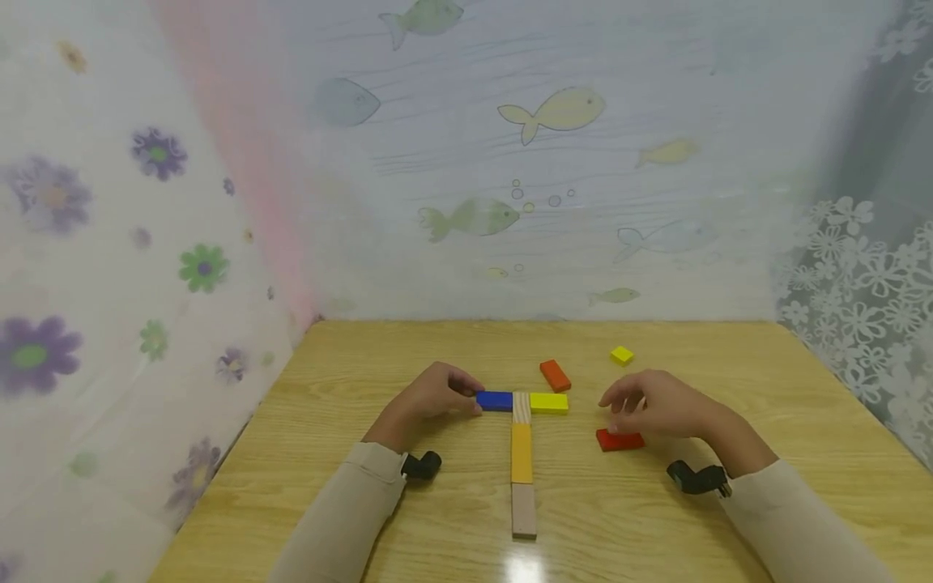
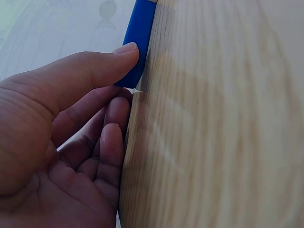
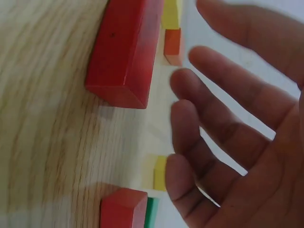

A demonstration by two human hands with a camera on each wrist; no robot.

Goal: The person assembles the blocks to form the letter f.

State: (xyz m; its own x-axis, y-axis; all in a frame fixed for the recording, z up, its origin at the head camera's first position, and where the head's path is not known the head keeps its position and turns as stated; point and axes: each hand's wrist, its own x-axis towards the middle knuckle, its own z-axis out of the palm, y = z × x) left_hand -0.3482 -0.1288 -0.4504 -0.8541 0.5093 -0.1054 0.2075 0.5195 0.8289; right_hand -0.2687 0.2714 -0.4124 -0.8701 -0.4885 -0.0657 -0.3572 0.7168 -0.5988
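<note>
Head view, table: we log a wooden table [image 1: 656, 526] with coloured blocks laid flat, listed left to right.
Left hand [image 1: 430, 397]: we rest it on the table at the left end of the blue block [image 1: 495, 401]; the left wrist view shows our thumb [image 2: 102, 66] pressed on that end, the other fingers loosely curled beneath and holding nothing.
Reason for the touch: as we judge it, the thumb steadies or nudges the blue block against its neighbours.
Blue block, position: it forms the left arm of a T, end-on to a pale wood block [image 1: 521, 407]; the yellow block [image 1: 549, 402] forms the right arm.
Stem: an orange-yellow block [image 1: 521, 453] and a second pale block [image 1: 523, 511] run toward us in line, seemingly butted so the figure stays straight.
Loose stock: an orange block [image 1: 555, 376] and a small yellow cube [image 1: 621, 355] lie apart behind the T.
Red block [image 1: 620, 440]: it lies just under our right hand [image 1: 656, 405].
Right hand, state: released, fingers spread and relaxed above the table, grasping nothing; the right wrist view shows the red block [image 3: 126, 50] clear of our fingers [image 3: 223, 118].
Right wrist view, extras: another red block [image 3: 123, 209] with a green piece [image 3: 152, 211] beside it at the lower edge.
</note>
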